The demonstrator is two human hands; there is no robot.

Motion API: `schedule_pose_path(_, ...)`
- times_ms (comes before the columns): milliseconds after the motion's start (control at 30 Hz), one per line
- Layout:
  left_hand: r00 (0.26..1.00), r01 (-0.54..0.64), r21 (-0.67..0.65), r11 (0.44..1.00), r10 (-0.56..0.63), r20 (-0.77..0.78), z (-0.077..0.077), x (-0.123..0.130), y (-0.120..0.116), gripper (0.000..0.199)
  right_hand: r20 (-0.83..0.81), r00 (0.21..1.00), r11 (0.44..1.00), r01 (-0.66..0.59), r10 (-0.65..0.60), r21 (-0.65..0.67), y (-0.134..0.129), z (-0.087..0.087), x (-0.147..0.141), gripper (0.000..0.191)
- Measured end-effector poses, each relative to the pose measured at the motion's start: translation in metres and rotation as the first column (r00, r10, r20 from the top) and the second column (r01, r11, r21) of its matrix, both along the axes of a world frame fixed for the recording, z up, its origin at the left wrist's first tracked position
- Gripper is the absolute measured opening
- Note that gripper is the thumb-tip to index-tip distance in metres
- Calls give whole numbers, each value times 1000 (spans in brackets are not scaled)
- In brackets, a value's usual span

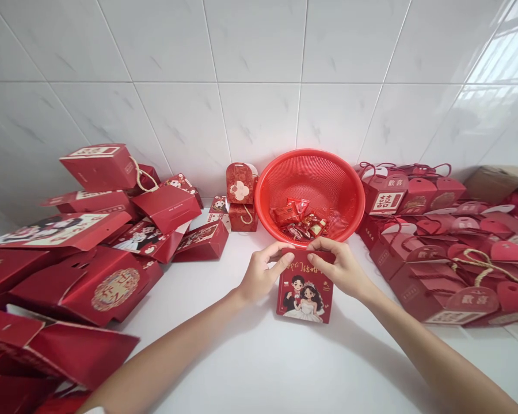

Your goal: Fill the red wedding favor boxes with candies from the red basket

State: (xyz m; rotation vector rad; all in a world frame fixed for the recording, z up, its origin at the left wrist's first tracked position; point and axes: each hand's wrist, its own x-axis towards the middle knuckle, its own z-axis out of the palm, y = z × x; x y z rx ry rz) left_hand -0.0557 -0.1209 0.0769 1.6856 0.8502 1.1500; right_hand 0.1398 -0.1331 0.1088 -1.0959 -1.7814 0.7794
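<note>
A red box [305,293] with a cartoon bride and groom on its front stands on the white surface in the middle. My left hand [265,270] pinches its top edge at the left, thumb on the front. At the right of the same edge, my right hand [339,265] grips it with thumb and fingers. The fingertips behind the edge are partly hidden. Just beyond the box sits a red plastic basket [263,195] holding several wrapped sweets [300,215].
Red boxes [112,287] lie piled on the left. Two small boxes [240,190] are stacked left of the basket. Rows of red boxes with cord handles [431,276] fill the right side, with a brown carton [494,184] behind. A tiled wall [259,115] rises at the back.
</note>
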Motion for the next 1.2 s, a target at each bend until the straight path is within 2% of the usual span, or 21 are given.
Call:
schedule_pose_path(400,1000,8,6,1000,-8,1,1,1,0,31,30,1000,999,1,-3,39,1,-6,0,17)
schedule_pose_path(800,1000,14,-17,1000,-14,13,-1,1,1,30,62,998,999,-16,13,51,1,-3,2,20)
schedule_pose_path(1067,1000,18,-14,1000,-18,22,2,1,0,30,70,997,998,-19,14,66,1,-1,4,17)
schedule_pose_path(1200,993,52,-98,994,-42,106,-12,-3,5,38,106,993,996,-50,42,71,-1,-1,3,20)
